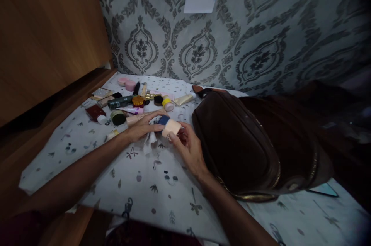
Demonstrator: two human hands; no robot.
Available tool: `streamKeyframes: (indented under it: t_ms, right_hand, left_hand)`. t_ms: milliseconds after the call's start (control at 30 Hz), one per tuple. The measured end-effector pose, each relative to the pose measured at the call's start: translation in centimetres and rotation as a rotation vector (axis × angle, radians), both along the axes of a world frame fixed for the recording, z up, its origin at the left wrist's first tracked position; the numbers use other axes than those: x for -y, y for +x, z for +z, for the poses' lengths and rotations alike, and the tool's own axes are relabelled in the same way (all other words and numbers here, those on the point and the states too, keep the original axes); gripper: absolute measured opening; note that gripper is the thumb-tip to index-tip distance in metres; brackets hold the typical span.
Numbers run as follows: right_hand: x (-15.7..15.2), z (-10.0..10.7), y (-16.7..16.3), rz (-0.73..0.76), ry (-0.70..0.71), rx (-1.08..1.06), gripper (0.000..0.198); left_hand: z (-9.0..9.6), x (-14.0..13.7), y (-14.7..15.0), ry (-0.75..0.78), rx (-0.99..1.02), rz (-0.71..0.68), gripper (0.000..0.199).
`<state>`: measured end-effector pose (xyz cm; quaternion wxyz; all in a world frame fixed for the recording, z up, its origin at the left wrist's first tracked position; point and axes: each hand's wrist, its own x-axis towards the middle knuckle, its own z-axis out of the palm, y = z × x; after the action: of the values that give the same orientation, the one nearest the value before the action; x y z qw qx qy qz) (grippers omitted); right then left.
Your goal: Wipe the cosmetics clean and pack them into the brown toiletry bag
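Note:
Between my hands is a small beige cosmetic jar (171, 129) with a dark blue lid, tilted above the cloth. My right hand (189, 149) is closed around the beige body, thumb on its near side. At the blue lid, my left hand (145, 127) is closed with a crumpled white wipe (150, 143) hanging below its fingers. Left of and behind the hands lie a green-lidded jar (118, 117), a dark red tube (96, 114), a dark green bottle (119, 102), a yellow-lidded jar (167, 104) and a pale tube (184, 99).
A large dark brown leather bag (234, 141) stands close by my right forearm. Pink round containers (130, 85) and more cosmetics lie toward the wall. A wooden cabinet (52, 26) borders the left side. The patterned cloth (139, 195) covers the surface under everything.

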<state>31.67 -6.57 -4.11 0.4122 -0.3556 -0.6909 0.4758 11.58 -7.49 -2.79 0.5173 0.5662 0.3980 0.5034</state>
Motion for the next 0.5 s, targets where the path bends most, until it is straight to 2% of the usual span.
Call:
streamKeyframes:
  t_ms: [133,300,500]
  right_hand:
    - [-0.17,-0.32,0.00,0.052,-0.063,-0.005,0.050]
    - [-0.45,-0.52,-0.41,0.010,-0.071,-0.100,0.046]
    - [-0.41,-0.38,-0.61,0.004,0.048,-0.141,0.050]
  left_hand:
    - [-0.20,-0.10,-0.04,-0.014,-0.039,0.028,0.047]
    - [-0.51,-0.32,0.02,-0.008,-0.074,0.082,0.044]
    - [-0.17,-0.28,0.53,-0.047,-0.030,0.101,0.052]
